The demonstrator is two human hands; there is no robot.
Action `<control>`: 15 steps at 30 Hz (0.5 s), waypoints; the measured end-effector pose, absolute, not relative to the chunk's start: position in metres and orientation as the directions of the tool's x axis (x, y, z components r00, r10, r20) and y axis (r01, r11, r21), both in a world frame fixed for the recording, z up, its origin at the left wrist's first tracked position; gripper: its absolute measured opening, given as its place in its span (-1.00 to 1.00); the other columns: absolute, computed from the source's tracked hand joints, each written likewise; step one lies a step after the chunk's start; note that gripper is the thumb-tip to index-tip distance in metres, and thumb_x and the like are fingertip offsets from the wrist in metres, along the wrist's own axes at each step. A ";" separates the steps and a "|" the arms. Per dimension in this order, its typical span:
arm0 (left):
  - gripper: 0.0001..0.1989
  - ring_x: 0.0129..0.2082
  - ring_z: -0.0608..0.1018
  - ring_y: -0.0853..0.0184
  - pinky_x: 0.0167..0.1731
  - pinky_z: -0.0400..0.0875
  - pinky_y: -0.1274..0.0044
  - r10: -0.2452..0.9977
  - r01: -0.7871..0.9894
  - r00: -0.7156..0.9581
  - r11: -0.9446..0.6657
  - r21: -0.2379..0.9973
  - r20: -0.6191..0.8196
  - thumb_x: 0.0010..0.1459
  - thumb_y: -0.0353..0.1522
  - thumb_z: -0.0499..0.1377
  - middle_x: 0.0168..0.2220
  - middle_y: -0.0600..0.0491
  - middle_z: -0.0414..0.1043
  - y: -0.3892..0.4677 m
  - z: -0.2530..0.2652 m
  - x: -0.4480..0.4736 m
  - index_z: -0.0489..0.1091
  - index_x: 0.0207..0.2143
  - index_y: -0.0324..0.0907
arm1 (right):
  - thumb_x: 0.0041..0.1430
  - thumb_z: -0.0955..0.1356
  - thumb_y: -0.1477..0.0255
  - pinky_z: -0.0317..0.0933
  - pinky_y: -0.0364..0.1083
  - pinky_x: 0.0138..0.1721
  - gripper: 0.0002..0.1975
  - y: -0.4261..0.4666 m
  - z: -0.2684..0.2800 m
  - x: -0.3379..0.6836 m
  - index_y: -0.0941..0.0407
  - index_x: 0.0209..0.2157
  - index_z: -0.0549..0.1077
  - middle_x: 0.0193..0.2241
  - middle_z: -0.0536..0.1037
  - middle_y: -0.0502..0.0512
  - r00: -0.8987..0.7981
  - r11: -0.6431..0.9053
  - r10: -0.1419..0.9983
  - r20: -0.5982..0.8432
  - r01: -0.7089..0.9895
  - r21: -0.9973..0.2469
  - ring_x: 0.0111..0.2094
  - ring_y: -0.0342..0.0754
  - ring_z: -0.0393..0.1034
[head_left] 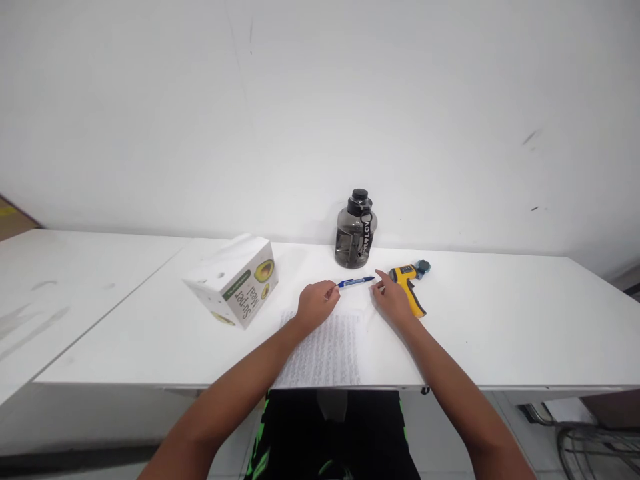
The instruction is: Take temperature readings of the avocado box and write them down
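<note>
White table (500,327), blue pen (357,282) in left hand (317,304)

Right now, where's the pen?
Head view, just right of centre: the pen is between the left hand and right hand, in front of the bottle.

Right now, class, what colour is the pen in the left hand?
The pen is blue with a paler middle; best in head view.
</note>
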State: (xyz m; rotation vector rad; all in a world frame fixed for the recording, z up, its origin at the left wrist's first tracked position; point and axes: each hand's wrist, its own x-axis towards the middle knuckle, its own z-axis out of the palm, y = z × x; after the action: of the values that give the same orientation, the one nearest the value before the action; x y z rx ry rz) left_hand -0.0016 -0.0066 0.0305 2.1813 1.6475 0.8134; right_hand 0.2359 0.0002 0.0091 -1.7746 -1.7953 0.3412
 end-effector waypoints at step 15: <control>-0.68 -0.37 0.53 0.28 -0.38 0.12 0.51 0.996 0.851 0.048 -0.078 0.519 0.071 0.39 -0.23 0.07 -0.43 0.07 0.54 -0.004 0.033 -0.007 0.46 -0.40 -0.10 | 0.47 0.26 0.06 0.32 0.21 0.00 -0.42 -0.014 0.051 0.269 0.29 0.13 0.50 0.05 0.56 0.56 0.364 -0.342 0.929 0.069 0.914 -0.216 0.08 0.40 0.52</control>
State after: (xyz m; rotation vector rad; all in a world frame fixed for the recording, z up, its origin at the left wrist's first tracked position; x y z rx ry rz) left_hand -0.0073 -0.0037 0.0332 1.9959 1.8647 0.5987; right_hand 0.2686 -0.0139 0.0507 -2.4063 -1.6551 0.0969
